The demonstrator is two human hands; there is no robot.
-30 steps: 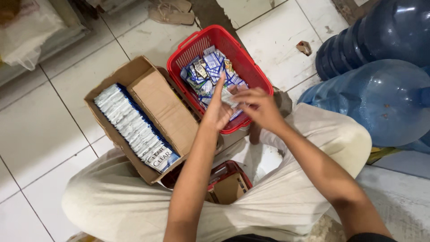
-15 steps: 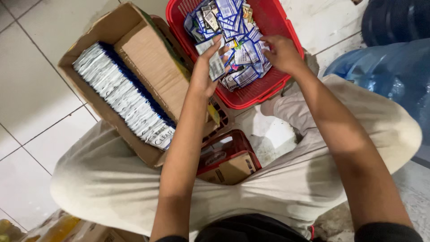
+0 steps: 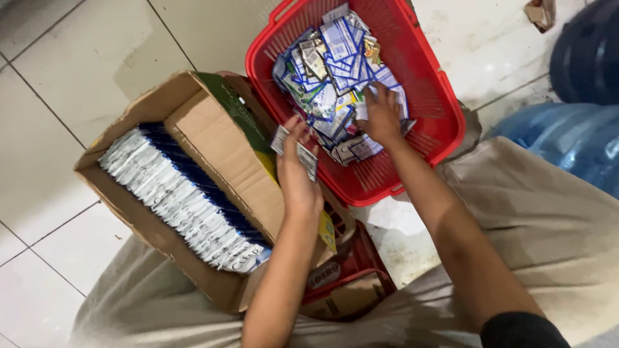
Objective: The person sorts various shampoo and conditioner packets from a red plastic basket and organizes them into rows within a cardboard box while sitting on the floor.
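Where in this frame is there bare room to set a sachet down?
Bare floor tiles left of the cardboard box; the red basket is free along its right mesh. Crowded: the sachet pile under the right hand, and the box's packed row. Left hand holds sachets.

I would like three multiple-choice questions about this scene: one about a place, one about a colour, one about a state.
1. Where does the right hand rest?
A. on the loose blue-and-white sachets in the basket
B. inside the cardboard box
C. on a water jug

2. What colour is the perforated plastic basket?
A. green
B. red
C. yellow

3. What is the state of the brown cardboard box?
A. taped shut
B. crushed flat
C. open, with a packed row of white sachets

Answers: 1 A, its fingers lie on the pile; 2 B, rim and walls are red; 3 C, its flaps stand open beside the left hand, which pinches a small sachet.
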